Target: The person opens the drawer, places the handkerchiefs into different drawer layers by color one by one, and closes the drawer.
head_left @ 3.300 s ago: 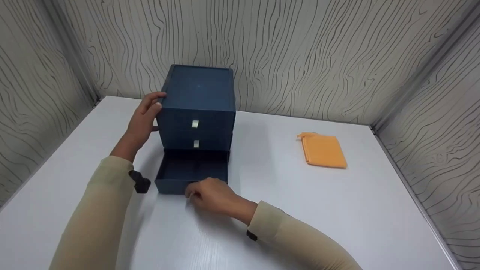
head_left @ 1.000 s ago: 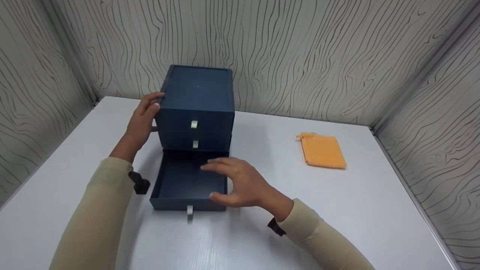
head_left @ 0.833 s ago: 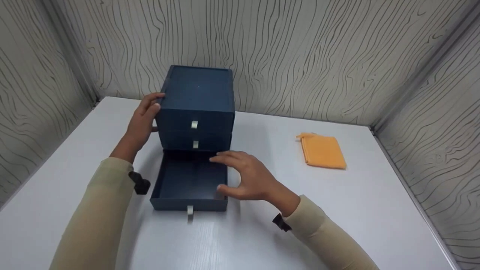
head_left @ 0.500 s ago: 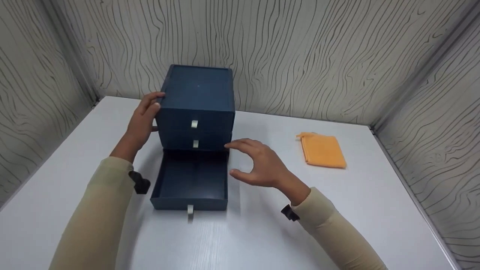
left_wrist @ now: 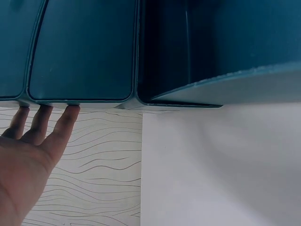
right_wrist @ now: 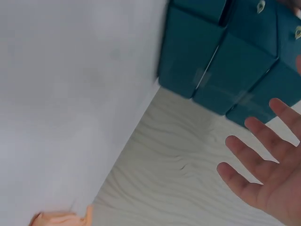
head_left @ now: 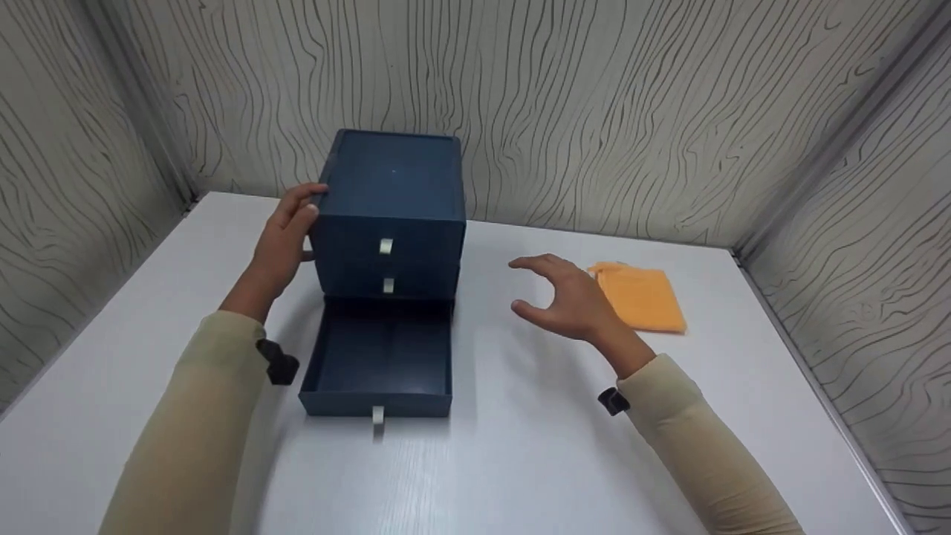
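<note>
A dark blue drawer unit (head_left: 394, 178) stands at the back of the white table, its two upper drawers closed. The bottom drawer (head_left: 375, 405) is pulled out and nothing shows inside it. My left hand (head_left: 278, 241) rests against the unit's left side near the top. Extended fingertips (left_wrist: 70, 115) touch that side in the left wrist view. My right hand (head_left: 568, 301) is in the air right of the unit, fingers and thumb spread apart and holding nothing. Just behind it lies a folded orange cloth (head_left: 646, 305), partly covered by the hand in the head view.
Pale panels (head_left: 594, 111) with a dark wood-grain pattern enclose the table at the back and both sides. The white tabletop (head_left: 535, 461) extends in front of the unit. A small pull tab (head_left: 378, 416) sticks out from the bottom drawer's front.
The bottom drawer has been pulled further out toward me. My right hand has let go of its front and moved right and back, near the orange cloth. The left hand has stayed put.
</note>
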{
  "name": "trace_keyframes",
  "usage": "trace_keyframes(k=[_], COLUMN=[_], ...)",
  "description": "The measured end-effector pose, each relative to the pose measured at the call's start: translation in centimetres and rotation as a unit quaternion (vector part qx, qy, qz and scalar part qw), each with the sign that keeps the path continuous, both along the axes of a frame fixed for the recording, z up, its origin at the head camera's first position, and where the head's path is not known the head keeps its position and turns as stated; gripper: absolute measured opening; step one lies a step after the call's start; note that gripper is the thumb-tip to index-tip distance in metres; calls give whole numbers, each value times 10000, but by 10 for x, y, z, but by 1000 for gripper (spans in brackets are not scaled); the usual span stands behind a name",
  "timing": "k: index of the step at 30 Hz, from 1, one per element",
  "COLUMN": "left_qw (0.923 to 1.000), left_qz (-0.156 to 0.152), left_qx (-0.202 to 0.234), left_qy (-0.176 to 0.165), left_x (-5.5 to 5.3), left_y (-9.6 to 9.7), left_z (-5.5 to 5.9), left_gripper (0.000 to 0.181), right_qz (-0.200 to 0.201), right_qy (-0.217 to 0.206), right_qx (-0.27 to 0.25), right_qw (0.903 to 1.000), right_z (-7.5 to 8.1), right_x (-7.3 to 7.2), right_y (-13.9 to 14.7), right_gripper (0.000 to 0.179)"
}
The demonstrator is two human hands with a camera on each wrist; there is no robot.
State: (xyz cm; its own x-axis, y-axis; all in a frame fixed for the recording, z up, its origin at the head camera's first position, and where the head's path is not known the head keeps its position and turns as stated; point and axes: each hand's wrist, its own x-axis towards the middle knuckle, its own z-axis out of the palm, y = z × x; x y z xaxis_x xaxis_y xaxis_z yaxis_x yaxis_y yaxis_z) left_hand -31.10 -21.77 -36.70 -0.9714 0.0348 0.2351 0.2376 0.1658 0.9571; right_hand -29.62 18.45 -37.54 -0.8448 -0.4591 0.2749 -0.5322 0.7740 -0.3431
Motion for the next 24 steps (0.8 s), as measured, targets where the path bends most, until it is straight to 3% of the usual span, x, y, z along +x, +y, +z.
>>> trace_keyframes(k=[13,24], left_qw=[10000,9999], left_qz=[-27,-3], left_qx=[-25,-147], left_qy=[40,34], left_x=[-1,-2], left_y=[-1,-2], left_z=[-2,-3], left_gripper=[44,45], right_qz=[-1018,-1470], right_qy=[-626,-926], right_qx=[30,-7], right_qw=[9928,9848], right_z=[-13,-30], right_x=[-26,-40], right_y=[57,99], right_gripper=[52,54])
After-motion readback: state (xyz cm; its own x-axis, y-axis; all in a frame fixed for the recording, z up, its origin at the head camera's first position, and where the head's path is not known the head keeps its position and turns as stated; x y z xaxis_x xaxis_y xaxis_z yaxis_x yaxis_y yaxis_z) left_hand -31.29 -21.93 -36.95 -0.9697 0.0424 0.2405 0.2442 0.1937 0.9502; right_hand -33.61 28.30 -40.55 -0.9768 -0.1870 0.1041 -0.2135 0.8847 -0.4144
